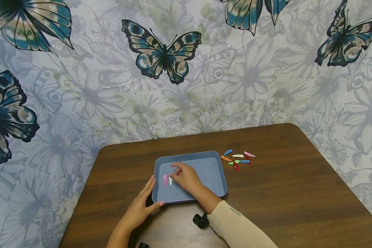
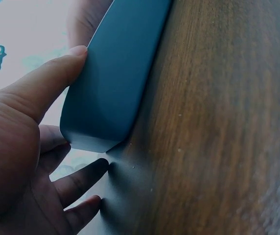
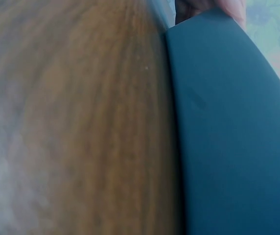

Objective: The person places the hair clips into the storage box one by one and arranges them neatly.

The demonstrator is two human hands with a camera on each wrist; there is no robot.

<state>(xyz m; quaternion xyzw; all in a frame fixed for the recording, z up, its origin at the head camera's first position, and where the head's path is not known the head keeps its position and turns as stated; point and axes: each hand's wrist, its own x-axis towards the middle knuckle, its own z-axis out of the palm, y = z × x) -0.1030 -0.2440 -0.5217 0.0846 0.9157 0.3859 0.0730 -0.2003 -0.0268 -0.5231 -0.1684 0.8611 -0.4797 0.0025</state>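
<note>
A blue-grey tray (image 1: 201, 172) lies on the table, with a pink hair clip (image 1: 165, 180) and a white hair clip (image 1: 170, 180) side by side in its left part. Over the tray is my right hand (image 1: 186, 177), its thumb at the upper end of the white clip and its index finger apart from the thumb. My left hand (image 1: 139, 208) is at the tray's near left corner. In the left wrist view the thumb (image 2: 64, 68) rests against the tray's wall (image 2: 113, 73), with the other fingers spread around the corner. The right wrist view shows mostly the tray's side (image 3: 233, 117).
Right of the tray, several hair clips lie loosely grouped, among them an orange clip (image 1: 226, 158), a pink clip (image 1: 249, 154) and a red clip (image 1: 236, 166). The brown wooden table (image 1: 282, 193) meets a butterfly-patterned backdrop (image 1: 186, 106). A black device (image 1: 200, 220) sits at the right wrist.
</note>
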